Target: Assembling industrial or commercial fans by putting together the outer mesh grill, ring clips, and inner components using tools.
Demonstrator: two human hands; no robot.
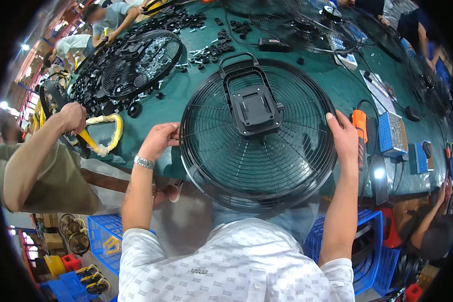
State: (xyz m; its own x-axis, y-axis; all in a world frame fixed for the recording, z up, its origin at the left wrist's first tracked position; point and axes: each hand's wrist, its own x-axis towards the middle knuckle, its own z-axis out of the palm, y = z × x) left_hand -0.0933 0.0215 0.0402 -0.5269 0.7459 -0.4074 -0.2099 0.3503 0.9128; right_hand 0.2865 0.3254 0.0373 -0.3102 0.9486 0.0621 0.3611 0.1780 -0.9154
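Note:
A round black fan guard [267, 173] with wire rings lies in front of me, partly over the table's near edge. On it sit a square black motor housing [255, 110] and an upright loop handle [239, 56]. My right hand [343, 133] grips the guard's right rim, thumb on top and fingers round the outside. At the left rim, my left hand [160, 141] has its fingers bent against the edge; the fingertips are partly hidden there. A metal watch is on my left wrist.
On the green table [201, 38] lie another fan guard [141, 63], heaps of black knobs and loose screws. An orange power tool [359, 128] and a blue box of small parts [391, 133] stand at right. A co-worker's hand [74, 118] holds a yellow-black part at left.

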